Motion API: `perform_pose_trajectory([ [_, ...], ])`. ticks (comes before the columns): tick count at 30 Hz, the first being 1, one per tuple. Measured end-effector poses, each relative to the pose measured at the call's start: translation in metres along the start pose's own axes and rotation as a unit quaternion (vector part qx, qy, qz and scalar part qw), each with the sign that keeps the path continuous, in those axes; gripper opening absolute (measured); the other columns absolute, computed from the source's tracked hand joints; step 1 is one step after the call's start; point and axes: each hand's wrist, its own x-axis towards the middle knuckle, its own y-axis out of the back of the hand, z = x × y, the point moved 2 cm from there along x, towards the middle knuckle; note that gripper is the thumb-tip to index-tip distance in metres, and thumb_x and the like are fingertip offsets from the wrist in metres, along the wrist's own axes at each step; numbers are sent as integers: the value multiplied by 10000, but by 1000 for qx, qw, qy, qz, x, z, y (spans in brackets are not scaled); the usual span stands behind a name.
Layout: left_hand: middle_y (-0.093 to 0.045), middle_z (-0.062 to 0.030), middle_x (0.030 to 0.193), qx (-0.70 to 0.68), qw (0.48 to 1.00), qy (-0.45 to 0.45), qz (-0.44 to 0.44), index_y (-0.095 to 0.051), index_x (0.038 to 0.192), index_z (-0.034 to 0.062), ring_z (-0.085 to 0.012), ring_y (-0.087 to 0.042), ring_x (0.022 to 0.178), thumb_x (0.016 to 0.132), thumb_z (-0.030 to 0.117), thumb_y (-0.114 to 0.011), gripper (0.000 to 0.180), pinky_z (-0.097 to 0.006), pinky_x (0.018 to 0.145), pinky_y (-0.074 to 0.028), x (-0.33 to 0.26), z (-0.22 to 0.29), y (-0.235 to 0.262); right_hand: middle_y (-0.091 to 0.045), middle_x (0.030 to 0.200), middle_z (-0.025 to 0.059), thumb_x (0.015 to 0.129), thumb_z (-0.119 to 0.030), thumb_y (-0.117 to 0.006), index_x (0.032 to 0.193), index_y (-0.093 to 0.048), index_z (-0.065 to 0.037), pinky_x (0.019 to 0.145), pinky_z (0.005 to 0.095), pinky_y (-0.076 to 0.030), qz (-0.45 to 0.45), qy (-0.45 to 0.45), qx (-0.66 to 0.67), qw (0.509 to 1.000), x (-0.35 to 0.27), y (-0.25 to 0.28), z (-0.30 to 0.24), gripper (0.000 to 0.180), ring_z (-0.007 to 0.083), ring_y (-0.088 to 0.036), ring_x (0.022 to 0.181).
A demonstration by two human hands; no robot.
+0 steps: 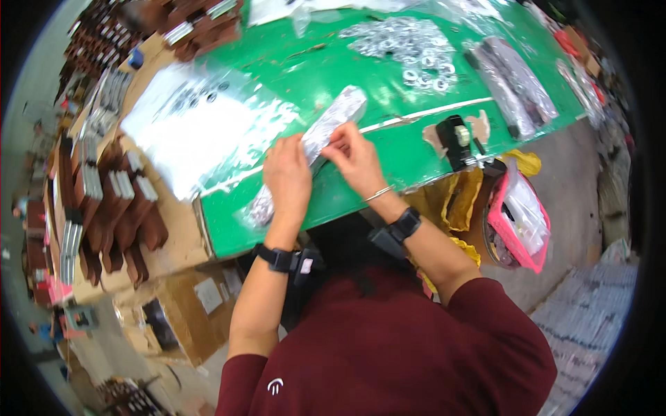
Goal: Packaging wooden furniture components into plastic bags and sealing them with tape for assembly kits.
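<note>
A long, narrow bundle wrapped in clear plastic (336,116) lies slantwise on the green table (277,59) in front of me. My left hand (287,175) is closed over its middle, with the fingertips pressed on the wrap. Close beside it, my right hand (352,161) pinches at the bundle's right edge, thumb and index finger together. What exactly is between those fingertips is too small to make out. The bundle's near end (260,208) sticks out left of my left wrist. The contents are hard to see through the crinkled plastic.
A pile of metal washers (399,48) lies at the back. Flat clear bags (201,128) with several rings are at left. Two wrapped bundles (513,87) and a black tape dispenser (455,142) are at right. Brown metal parts (114,208) stand left; a pink basket (496,218) is below right.
</note>
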Motion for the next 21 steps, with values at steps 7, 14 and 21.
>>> perform_pose_trajectory([
  [7,-671,-144,1025,28,998,-23,-47,-684,1101,39,-355,-620,913,911,332,-676,350,-449,812,-488,2,-2,7,-624,746,65,829,-175,-761,980,-572,-74,628,353,-496,16,62,-31,997,-4,-7,9,262,234,-641,692],
  [14,-682,-145,1088,-213,918,124,-311,-695,1143,1,-353,-631,981,849,401,-749,500,-411,843,-501,30,-63,20,-633,835,38,828,-149,-718,1085,-611,-107,731,381,-479,17,179,-80,980,-14,28,-34,282,248,-634,804],
  [21,-590,-222,1305,12,965,-126,-231,-570,1363,17,-398,-582,1143,864,256,-746,581,-434,952,-472,32,-39,30,-574,1279,106,688,-268,-850,1348,-539,-148,995,471,-395,-89,288,-272,914,-5,39,-32,739,303,-530,1197],
])
